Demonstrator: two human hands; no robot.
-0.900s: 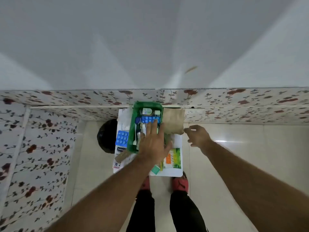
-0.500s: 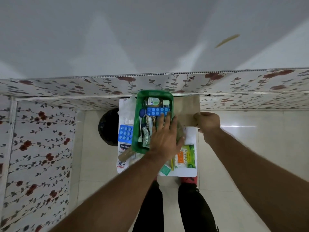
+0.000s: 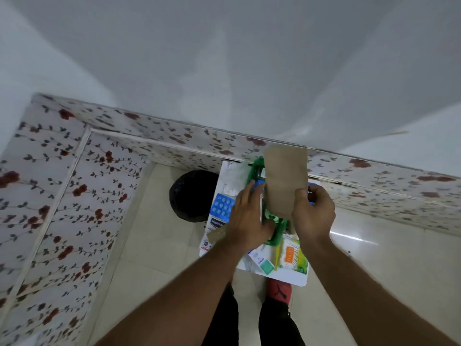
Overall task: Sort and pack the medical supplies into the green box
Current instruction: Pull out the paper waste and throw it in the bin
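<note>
R hand (image 3: pixel 314 214) pinches the lower edge of a flat tan paper-like packet (image 3: pixel 285 181), holding it up on end over the green plastic box (image 3: pixel 275 236) — prob. so it can slide in along the box's right side w/o disturbing what's packed. L hand (image 3: pixel 245 219) lies flat, fingers spread, not gripping anything; it presses on the box's contents & near edge, likely to steady the box and keep items down while the packet goes in. Box sits on the small white table (image 3: pixel 294 279), near the floral wall. Outside the box: blue blister pack (image 3: pixel 222 207) on its left, green-orange packet (image 3: pixel 292 255) & a small white-teal sachet (image 3: pixel 262 262) in front. Those look yet to be packed.
</note>
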